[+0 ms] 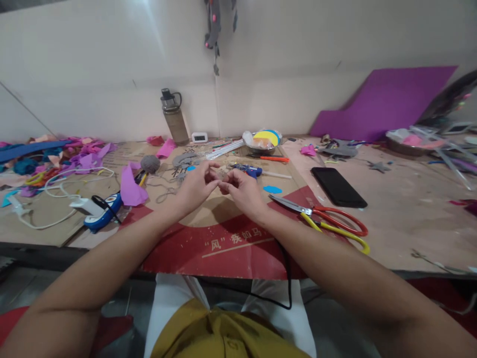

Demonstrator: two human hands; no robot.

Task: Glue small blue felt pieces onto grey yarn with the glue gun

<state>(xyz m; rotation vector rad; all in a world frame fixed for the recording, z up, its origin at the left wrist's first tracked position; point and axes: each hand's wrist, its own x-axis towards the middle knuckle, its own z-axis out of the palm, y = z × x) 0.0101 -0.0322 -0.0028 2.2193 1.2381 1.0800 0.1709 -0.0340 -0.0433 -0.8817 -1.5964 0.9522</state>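
My left hand (197, 187) and my right hand (242, 191) meet over a flattened cardboard sheet (223, 243) at the middle of the table. Fingertips of both hands are pinched together around something small that I cannot make out. A blue glue gun (249, 170) lies just beyond the hands, its black cord running toward me. Scissors (324, 219) with red and yellow handles lie to the right of my right hand. A small blue felt oval (272, 189) rests between the hand and the scissors.
A black phone (338, 187) lies right of the scissors. Pink and purple felt scraps (85, 159), white cables and a charger (84, 205) crowd the left. A grey bottle (175, 117), a bowl (261, 141) and a purple sheet (383, 102) stand near the back wall.
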